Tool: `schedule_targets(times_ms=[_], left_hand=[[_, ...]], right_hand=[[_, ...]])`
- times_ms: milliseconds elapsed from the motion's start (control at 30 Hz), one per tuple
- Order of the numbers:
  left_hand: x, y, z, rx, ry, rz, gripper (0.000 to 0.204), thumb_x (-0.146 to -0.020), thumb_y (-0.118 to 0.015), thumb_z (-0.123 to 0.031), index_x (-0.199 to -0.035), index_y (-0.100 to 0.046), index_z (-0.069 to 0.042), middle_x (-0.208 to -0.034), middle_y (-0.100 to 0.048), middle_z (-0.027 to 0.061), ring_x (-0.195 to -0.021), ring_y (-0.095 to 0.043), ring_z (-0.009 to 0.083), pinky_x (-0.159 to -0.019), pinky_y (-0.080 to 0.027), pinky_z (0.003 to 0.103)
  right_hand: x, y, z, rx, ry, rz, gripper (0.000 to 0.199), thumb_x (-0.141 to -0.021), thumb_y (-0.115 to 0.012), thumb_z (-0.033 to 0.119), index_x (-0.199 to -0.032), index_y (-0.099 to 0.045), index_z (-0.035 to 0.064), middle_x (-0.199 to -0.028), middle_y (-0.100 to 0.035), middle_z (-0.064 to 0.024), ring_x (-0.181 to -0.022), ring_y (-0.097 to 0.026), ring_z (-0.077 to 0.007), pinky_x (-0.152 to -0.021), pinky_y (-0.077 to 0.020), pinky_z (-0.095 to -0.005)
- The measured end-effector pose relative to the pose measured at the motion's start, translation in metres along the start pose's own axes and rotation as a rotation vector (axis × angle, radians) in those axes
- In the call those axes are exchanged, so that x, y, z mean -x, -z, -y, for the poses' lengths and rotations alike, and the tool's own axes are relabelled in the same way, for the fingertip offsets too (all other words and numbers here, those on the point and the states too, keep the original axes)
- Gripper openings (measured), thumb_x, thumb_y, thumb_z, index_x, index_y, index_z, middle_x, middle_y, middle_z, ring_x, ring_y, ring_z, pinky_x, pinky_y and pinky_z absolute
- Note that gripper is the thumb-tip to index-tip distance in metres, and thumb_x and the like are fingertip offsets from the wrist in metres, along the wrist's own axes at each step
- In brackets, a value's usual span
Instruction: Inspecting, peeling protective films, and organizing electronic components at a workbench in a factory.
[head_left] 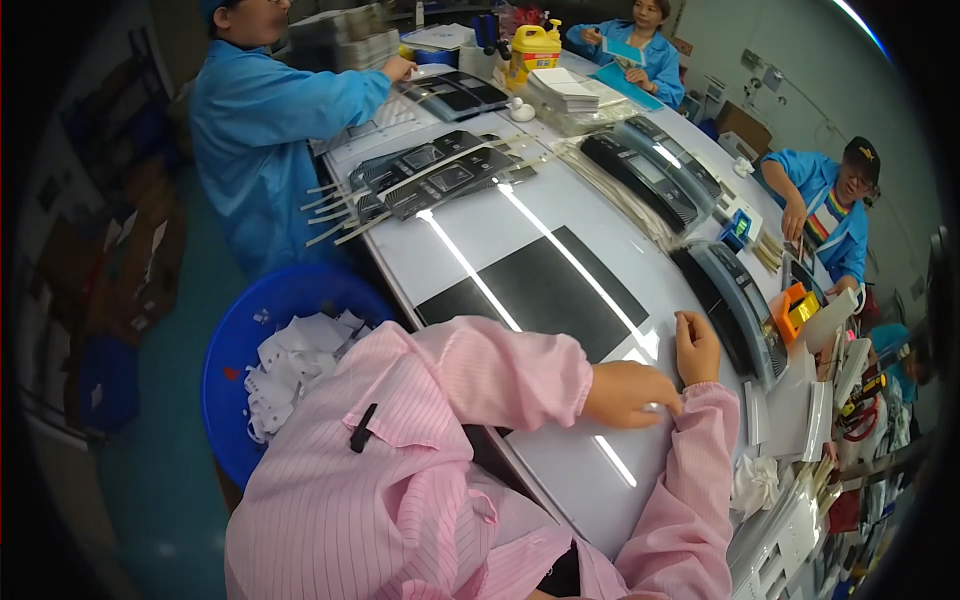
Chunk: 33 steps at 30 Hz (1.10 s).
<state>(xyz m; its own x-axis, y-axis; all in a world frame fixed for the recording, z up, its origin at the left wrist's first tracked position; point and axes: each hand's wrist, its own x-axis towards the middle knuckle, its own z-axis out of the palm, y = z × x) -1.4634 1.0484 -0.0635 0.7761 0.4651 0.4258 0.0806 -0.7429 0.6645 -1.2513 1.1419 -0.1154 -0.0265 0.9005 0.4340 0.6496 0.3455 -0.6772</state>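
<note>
My left hand reaches across from the left, its fingers curled, with a small shiny ring-like spot on one finger. Its fingertips meet the cuff of my right sleeve and seem to pinch the pink striped cloth. My right hand is raised just beyond it in a loose fist, and nothing shows in it. Both hands are over the white table. Left of them lies a flat black sheet, crossed by bright light reflections. Curved black-and-grey panels stand close to the right of my right hand.
A blue bin of white scraps stands at the table's left edge. Printed black panels with pale strips lie farther back. More curved panels, a yellow jug and an orange holder are around. Three co-workers in blue sit or stand.
</note>
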Motion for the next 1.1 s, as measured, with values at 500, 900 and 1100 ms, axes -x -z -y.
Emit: schedule_targets(times_ms=[500,900,1100], left_hand=[[0.217,-0.001,-0.088,-0.164,0.314,-0.497,0.022,-0.081,-0.065,0.005,-0.101,-0.071,-0.004,-0.086,-0.069,0.0095,-0.078,-0.064,0.0257,-0.068,-0.050,0.036],[0.104,0.008,-0.057,-0.242,-0.053,-0.233,0.024,-0.080,-0.066,0.001,-0.102,-0.070,-0.006,-0.106,-0.068,0.0088,-0.095,-0.065,0.0291,-0.082,-0.052,0.039],[0.110,0.006,-0.056,-0.284,0.034,-0.272,0.023,-0.080,-0.067,0.000,-0.102,-0.070,-0.006,-0.101,-0.070,0.0081,-0.094,-0.066,0.0284,-0.082,-0.052,0.038]], right_hand=[[0.002,0.007,0.022,0.133,0.030,0.048,0.017,-0.094,-0.063,0.019,-0.104,-0.071,0.0078,-0.096,-0.070,-0.0118,-0.084,-0.067,-0.0215,-0.076,-0.0500,-0.0297],[0.041,0.017,0.045,0.110,0.015,-0.024,0.013,-0.089,-0.065,0.012,-0.096,-0.074,0.0063,-0.093,-0.065,-0.0106,-0.093,-0.061,-0.0291,-0.083,-0.0489,-0.0366],[0.041,0.015,0.042,0.117,0.048,-0.003,0.013,-0.091,-0.064,0.011,-0.100,-0.073,0.0046,-0.094,-0.063,-0.0095,-0.083,-0.061,-0.0225,-0.077,-0.0493,-0.0298]])
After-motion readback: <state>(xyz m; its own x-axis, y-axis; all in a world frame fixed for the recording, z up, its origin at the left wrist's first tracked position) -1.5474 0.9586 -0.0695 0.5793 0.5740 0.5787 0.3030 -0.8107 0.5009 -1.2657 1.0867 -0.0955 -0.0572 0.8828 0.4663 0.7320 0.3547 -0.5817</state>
